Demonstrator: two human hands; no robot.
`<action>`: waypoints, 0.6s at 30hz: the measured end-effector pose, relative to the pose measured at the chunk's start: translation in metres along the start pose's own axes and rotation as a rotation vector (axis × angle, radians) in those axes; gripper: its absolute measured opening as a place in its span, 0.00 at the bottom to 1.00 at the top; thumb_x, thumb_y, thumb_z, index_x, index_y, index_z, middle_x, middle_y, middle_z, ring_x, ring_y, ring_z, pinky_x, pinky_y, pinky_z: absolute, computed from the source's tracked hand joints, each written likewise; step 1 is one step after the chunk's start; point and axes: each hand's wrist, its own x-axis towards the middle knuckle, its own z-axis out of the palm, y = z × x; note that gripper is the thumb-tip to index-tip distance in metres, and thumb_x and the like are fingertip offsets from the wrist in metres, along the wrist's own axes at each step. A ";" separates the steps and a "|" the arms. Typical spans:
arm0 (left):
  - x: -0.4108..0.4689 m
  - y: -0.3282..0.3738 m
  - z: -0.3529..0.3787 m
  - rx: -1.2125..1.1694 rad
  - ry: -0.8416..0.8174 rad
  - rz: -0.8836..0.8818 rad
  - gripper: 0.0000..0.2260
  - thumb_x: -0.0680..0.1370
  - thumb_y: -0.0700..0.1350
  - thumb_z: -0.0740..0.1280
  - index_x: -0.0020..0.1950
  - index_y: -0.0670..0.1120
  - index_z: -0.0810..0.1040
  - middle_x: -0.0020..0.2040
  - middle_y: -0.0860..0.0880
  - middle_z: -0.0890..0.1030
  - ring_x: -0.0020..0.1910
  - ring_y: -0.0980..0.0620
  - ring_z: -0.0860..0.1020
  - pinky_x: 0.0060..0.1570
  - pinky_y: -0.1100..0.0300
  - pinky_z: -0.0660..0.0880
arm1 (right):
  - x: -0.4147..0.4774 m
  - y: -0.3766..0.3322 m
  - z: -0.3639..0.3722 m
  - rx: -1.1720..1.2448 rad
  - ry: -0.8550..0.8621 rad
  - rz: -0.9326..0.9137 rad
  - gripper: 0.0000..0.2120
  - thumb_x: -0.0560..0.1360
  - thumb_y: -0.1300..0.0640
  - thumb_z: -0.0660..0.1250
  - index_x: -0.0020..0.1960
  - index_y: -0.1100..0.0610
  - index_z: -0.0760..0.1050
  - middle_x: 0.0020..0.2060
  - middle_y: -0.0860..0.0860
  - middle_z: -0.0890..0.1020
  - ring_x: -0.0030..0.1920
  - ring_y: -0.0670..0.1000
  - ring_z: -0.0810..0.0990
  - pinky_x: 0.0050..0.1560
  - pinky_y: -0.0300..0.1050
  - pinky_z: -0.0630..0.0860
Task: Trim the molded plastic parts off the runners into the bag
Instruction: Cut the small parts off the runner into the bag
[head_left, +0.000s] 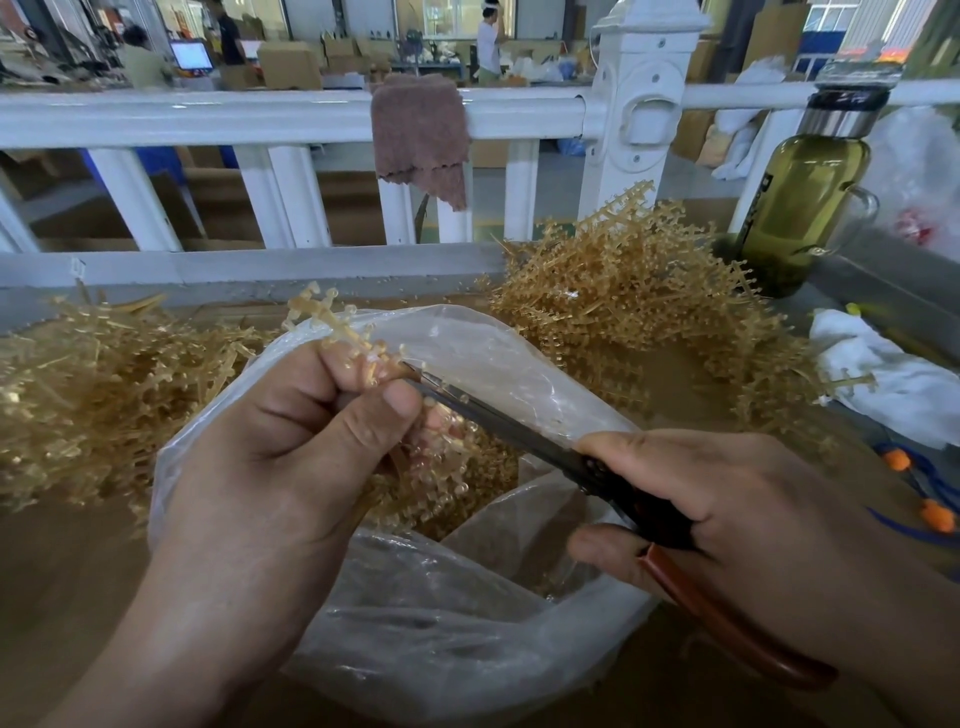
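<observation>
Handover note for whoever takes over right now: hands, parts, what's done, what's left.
Left grip pinches a runner over the bag.
Right grip holds scissors, blade tip at the runner.
Done: cut parts lie in the bag.
Left: trim this runner, then work through the pile behind the bag on the right.

**Your 2 hands, bare to the frame edge**

Your left hand (270, 447) fills the lower left of the frame. It is broad across the back, with deep creases at the knuckles and a short, blunt thumbnail. Your left forearm (171, 623) runs bare to the bottom left corner. Your right hand (727, 519) shows at lower right, finely lined over the knuckles. Your right forearm (909, 597) is bare too, out to the right edge.
</observation>
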 end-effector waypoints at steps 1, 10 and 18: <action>-0.001 0.000 0.000 -0.002 0.004 0.001 0.06 0.70 0.47 0.70 0.33 0.56 0.82 0.38 0.42 0.82 0.37 0.43 0.81 0.43 0.45 0.79 | 0.001 0.001 -0.001 -0.010 -0.004 0.008 0.21 0.75 0.31 0.59 0.55 0.45 0.77 0.38 0.40 0.78 0.39 0.41 0.77 0.41 0.38 0.73; -0.004 -0.009 -0.009 0.053 -0.008 0.063 0.06 0.72 0.56 0.73 0.43 0.55 0.82 0.43 0.43 0.84 0.42 0.43 0.83 0.47 0.42 0.81 | 0.002 0.004 0.002 -0.046 0.062 -0.030 0.20 0.75 0.33 0.59 0.53 0.46 0.78 0.36 0.39 0.76 0.38 0.40 0.76 0.42 0.35 0.72; -0.003 -0.009 -0.007 0.045 -0.002 0.050 0.07 0.70 0.56 0.73 0.41 0.55 0.82 0.43 0.41 0.83 0.42 0.42 0.82 0.48 0.38 0.80 | 0.002 0.006 0.005 -0.018 0.072 -0.028 0.20 0.75 0.32 0.59 0.51 0.46 0.77 0.36 0.39 0.77 0.38 0.39 0.76 0.40 0.32 0.72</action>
